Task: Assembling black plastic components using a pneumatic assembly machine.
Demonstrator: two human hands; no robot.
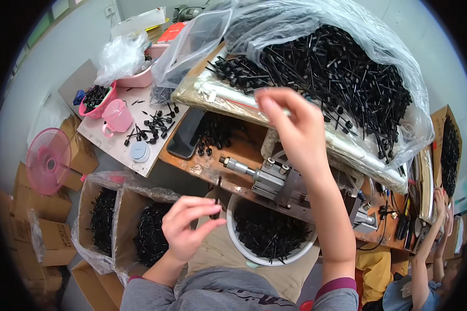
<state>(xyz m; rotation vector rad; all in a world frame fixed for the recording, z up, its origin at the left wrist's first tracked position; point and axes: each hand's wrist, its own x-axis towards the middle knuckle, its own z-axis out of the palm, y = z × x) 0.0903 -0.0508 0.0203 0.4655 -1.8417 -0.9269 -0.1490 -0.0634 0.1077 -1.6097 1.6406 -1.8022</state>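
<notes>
My left hand [189, 225] is closed in a pinch over my lap, holding a small black plastic part [216, 208] with a thin stem pointing up. My right hand [296, 122] is raised over the near edge of a large plastic-lined box [213, 93] heaped with similar black stemmed parts [337, 72]. Its thumb and index finger come together, slightly blurred, and what they hold, if anything, I cannot make out. Below my right forearm, a metal bench fixture [272, 181] is mounted on the wooden workbench [202, 168]. A white round basket [233, 233] on my lap holds many black parts.
A dark phone [187, 133] lies by loose parts on the bench. Left stand a side table with a pink cup [118, 116] and white round container [139, 151], a pink fan [49, 160], and lined cartons [119, 228] of parts. Another person's arms [430, 243] show at right.
</notes>
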